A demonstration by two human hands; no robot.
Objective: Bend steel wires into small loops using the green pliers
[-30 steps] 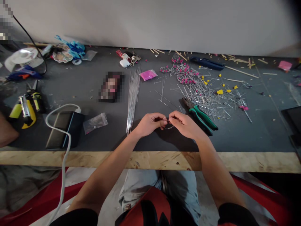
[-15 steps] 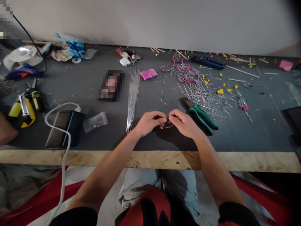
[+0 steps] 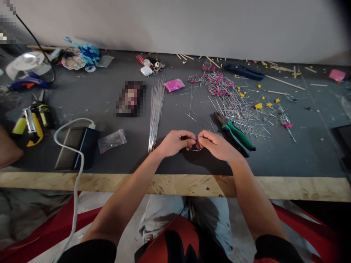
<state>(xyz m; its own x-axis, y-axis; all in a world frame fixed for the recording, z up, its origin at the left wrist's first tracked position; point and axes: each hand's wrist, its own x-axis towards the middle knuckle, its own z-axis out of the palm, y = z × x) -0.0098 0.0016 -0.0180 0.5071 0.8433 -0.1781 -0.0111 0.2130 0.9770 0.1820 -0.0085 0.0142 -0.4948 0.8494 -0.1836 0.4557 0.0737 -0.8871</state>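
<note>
Your left hand [image 3: 175, 143] and right hand [image 3: 215, 145] sit close together, fingers [image 3: 189, 142] pinched, forearms [image 3: 128, 199] angled inward.

Your right hand [image 3: 216, 146] dropped a touch toward the front edge of the table [image 3: 296, 155] over the last half second. It sat higher than your left hand [image 3: 174, 143]; the tops now run about level. The wire ring [image 3: 196, 150] moved slightly down with it. Your view swung a bit: pliers [image 3: 239, 136] now sit slightly farther right in frame.
</note>
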